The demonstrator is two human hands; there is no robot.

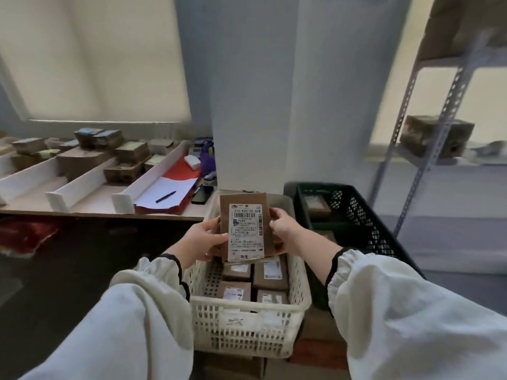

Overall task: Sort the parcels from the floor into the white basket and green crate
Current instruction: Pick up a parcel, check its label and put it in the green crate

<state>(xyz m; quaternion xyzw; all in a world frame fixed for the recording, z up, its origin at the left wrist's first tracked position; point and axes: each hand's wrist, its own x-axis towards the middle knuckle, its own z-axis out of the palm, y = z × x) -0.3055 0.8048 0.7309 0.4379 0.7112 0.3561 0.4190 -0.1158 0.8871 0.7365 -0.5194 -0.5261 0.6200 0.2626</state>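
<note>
A flat brown parcel (241, 204) with a white shipping label is held upright above the white basket (247, 335). My left hand (203, 239) grips its left edge and my right hand (285, 229) grips its right edge. A second parcel seems to sit behind it in my hands. Several brown labelled parcels (270, 272) lie inside the basket. The green crate (354, 215) stands just right of the basket, with a brown parcel (317, 207) in its far part.
A table (96, 207) at left carries white dividers, stacked brown boxes, a red folder, paper and a pen (165, 196). A white pillar (274, 105) rises behind the basket. A metal shelf rack (439, 127) holding a box stands at right. Cardboard lies beneath the basket.
</note>
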